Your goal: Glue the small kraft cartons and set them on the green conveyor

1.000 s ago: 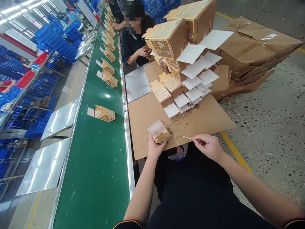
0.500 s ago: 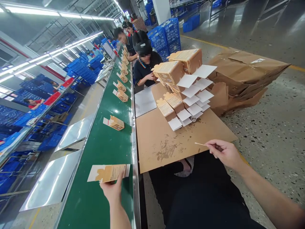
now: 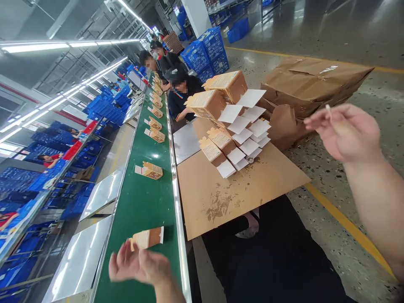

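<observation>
My left hand is over the near end of the green conveyor belt, its fingers loosely bent and apart with nothing in them. Just beyond it, and partly covered by the fingers, a tan carton lies on the belt with a white flap at its right end. I cannot tell whether the fingertips touch it. Raised at the right, above the floor, my right hand pinches a thin cotton swab. Only its white tip and a bit of the stick show.
A cardboard sheet with dark stains supports stacked tan cartons with white flaps out. More cartons stand along the belt. Co-workers sit beside it. Brown wrapped bulk and blue crates are behind.
My left hand has let go of the carton and drawn back to the left. My right hand has risen and moved right with the cotton swab. The view has tilted slightly.
</observation>
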### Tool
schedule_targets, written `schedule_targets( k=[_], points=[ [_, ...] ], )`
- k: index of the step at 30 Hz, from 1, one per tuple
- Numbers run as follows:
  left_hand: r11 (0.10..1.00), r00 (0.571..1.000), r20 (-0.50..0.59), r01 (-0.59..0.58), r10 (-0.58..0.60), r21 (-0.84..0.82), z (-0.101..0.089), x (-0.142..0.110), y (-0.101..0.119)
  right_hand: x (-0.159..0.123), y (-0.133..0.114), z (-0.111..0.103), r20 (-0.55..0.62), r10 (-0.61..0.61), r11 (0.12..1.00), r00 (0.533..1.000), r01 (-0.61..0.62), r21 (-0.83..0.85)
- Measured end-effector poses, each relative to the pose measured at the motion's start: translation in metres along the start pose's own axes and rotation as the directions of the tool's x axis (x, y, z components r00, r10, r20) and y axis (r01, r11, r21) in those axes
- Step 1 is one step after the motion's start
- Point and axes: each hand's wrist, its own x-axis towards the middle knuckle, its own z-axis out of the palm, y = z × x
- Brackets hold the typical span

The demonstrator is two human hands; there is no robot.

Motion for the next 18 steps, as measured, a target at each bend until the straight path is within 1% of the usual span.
schedule_targets(
  k=[1,2,3,4,5,6,8,9,10,12,13,14,15,16,18],
  points=[
    [0.993,0.998,-0.029,-0.050,0.047,-0.105,0.027,0.012,0.021,0.023,0.008,0.002,-0.023,-0.006,1.000,1.000,0.006,0.006],
    [0.974,0.995,-0.048,-0.098,0.090,-0.207,0.057,0.025,0.041,0.045,0.015,0.007,-0.041,0.016,1.000,0.999,-0.016,-0.002],
    [0.947,0.991,-0.047,-0.134,0.125,-0.293,0.086,0.036,0.062,0.066,0.023,0.013,-0.048,0.059,0.998,0.997,-0.060,-0.021],
    [0.922,0.988,-0.001,-0.147,0.157,-0.359,0.115,0.047,0.082,0.085,0.029,0.022,-0.043,0.108,0.994,0.993,-0.110,-0.028],
    [0.896,0.985,0.044,-0.132,0.167,-0.424,0.144,0.056,0.101,0.102,0.035,0.031,-0.028,0.158,0.987,0.987,-0.159,-0.022],
    [0.871,0.983,0.095,-0.092,0.156,-0.483,0.172,0.064,0.119,0.117,0.040,0.041,-0.006,0.205,0.979,0.979,-0.205,-0.013],
    [0.823,0.962,0.250,0.056,0.107,-0.566,0.229,0.073,0.155,0.142,0.050,0.061,0.055,0.266,0.964,0.963,-0.265,-0.011],
    [0.804,0.944,0.313,0.103,0.107,-0.586,0.258,0.075,0.171,0.153,0.055,0.070,0.089,0.281,0.960,0.956,-0.280,-0.024],
    [0.791,0.927,0.353,0.119,0.128,-0.600,0.287,0.077,0.187,0.162,0.061,0.079,0.120,0.287,0.958,0.950,-0.284,-0.044],
    [0.787,0.897,0.403,0.112,0.183,-0.607,0.339,0.077,0.213,0.175,0.071,0.095,0.167,0.284,0.958,0.944,-0.273,-0.081],
    [0.786,0.888,0.417,0.113,0.194,-0.607,0.361,0.076,0.223,0.179,0.077,0.101,0.178,0.274,0.961,0.945,-0.263,-0.082],
    [0.786,0.879,0.432,0.119,0.201,-0.607,0.379,0.074,0.231,0.182,0.082,0.107,0.185,0.261,0.965,0.947,-0.253,-0.068],
    [0.785,0.876,0.437,0.120,0.205,-0.608,0.392,0.072,0.237,0.184,0.087,0.112,0.195,0.246,0.969,0.949,-0.243,-0.041],
    [0.774,0.874,0.436,0.121,0.214,-0.622,0.400,0.069,0.240,0.184,0.092,0.115,0.214,0.226,0.973,0.950,-0.229,-0.013],
    [0.725,0.862,0.436,0.126,0.258,-0.677,0.406,0.062,0.244,0.183,0.099,0.119,0.301,0.161,0.986,0.940,-0.164,-0.015]
  ],
)
